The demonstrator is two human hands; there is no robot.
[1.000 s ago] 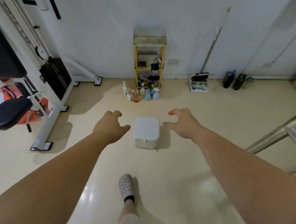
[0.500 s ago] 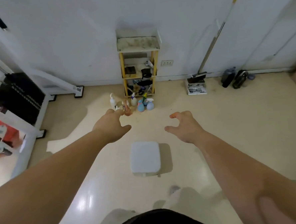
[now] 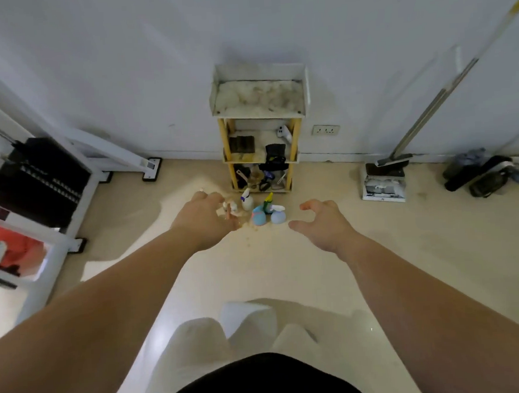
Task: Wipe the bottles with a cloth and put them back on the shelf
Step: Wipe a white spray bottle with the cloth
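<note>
**Approach stage: both hands empty, bottles not yet reached**

Beyond the fingertips of both hands, against the white wall, stands the yellow-framed shelf unit (image 3: pixel 261 141): its top tray is bare and stained, and its two lower levels are crowded with dark items too small to identify. On the cream floor (image 3: pixel 377 250) at the foot of the unit, between the two sets of fingers, sits the cluster of bottles (image 3: pixel 260 210): a white spray bottle, two rounded blue ones, one with a yellow-green top, and some smaller pieces partly hidden behind the left fingers.

Left hand (image 3: pixel 203 222) is outstretched, fingers loosely curled and holding nothing. Right hand (image 3: pixel 325 222) is likewise empty, fingers spread and hooked in a wide claw.

No cloth can be made out. A white box-like object (image 3: pixel 247 317) lies near the knees, well behind the fingers.

Assessment: wiping has not begun; the step in hand is closing on the bottles. The next move calls for locating a cloth, then a careful single-bottle pick from a tight group.
</note>
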